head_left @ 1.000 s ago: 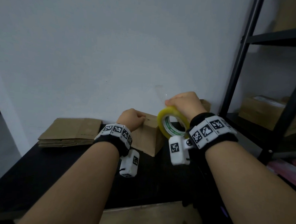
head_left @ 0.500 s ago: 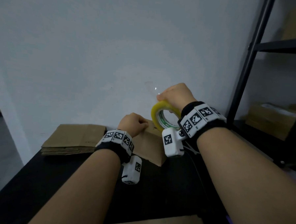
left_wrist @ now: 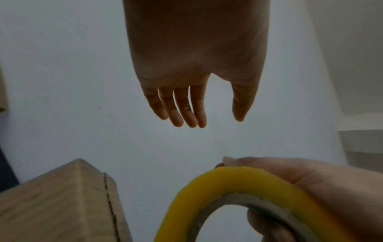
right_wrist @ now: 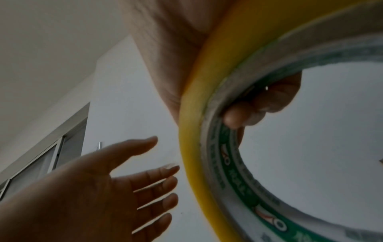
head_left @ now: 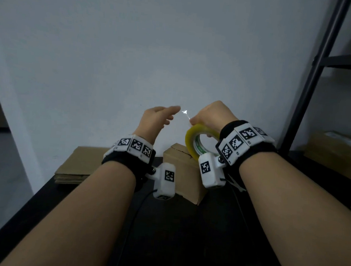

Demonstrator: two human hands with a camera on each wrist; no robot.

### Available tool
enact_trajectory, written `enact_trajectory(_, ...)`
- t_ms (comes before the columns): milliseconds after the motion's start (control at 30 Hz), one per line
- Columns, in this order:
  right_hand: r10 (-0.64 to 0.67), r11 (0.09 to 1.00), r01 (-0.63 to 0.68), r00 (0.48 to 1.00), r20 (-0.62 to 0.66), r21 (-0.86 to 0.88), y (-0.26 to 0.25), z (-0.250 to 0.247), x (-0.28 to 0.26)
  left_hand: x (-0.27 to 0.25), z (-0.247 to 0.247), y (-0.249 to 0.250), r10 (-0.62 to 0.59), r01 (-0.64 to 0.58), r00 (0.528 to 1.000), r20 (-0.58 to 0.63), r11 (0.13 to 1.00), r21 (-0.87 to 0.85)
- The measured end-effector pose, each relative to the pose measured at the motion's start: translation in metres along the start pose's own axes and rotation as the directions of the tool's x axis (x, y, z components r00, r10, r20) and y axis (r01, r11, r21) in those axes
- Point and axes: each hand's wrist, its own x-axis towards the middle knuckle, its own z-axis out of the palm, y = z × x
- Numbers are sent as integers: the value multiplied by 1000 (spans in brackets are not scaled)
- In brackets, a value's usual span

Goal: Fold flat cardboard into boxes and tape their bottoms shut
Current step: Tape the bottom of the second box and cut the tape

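at 9 o'clock a stack of flat cardboard [head_left: 77, 164] lies on the desk [head_left: 45, 203]. the left hand [head_left: 157, 119], fingers straight, holds nothing. the folded box [head_left: 185, 174] stands at centre. the right hand [head_left: 212, 118] grips the tape roll [head_left: 192, 144] above it.

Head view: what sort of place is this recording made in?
Probably a small packing or storage room. A stack of flat cardboard lies on a black table against a bare wall, a folded box stands beside it, and a black metal shelving rack at right holds more cardboard boxes.
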Motion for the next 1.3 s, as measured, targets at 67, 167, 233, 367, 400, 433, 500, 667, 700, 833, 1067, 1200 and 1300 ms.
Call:
enact_trajectory(67,-3,1000,2,1000,-5,-25,-3,3,-1,2,3,4,31,-31,1000,-5,999,45)
enact_trajectory(167,44,996,-43,999,11,-75,-11,3,-6,3,6,3,66,-62,997,-49,995,82)
enact_trajectory(233,-8,964,13,1000,21,-267,-10,7,-5,5,6,0,65,-59,995,-73,995,86)
enact_trajectory(367,-40,939,48,999,30,-341,-10,6,3,5,7,-7,22,-13,996,-90,996,89)
enact_trajectory(400,-6,965,12,1000,24,-263,-9,6,1,5,8,-9,8,1,996,-89,995,100)
enact_trajectory(433,21,980,-13,999,34,-197,-7,3,0,4,9,-12,-3,12,996,-87,994,107)
enact_trajectory(500,53,991,-45,997,63,-125,-7,-3,-8,4,12,-17,-20,30,996,-92,994,106)
enact_trajectory(667,116,989,-127,984,138,73,9,-13,-14,3,17,-29,-73,94,984,-160,988,125)
enact_trajectory(700,106,987,-120,987,121,110,13,-14,-14,4,16,-33,-93,117,980,-176,985,131)
enact_trajectory(833,88,960,-108,992,86,258,26,-15,-17,3,10,-49,-172,207,960,-222,968,141)
enact_trajectory(1067,92,877,-85,996,7,473,40,3,-13,-2,8,-70,-324,337,924,-202,941,33)
enact_trajectory(1200,79,882,-62,997,-17,467,35,9,-13,-3,8,-72,-395,396,900,-184,918,-32)
enact_trajectory(1300,51,882,-35,998,-22,470,29,10,-11,-4,8,-74,-426,420,890,-165,905,-72)
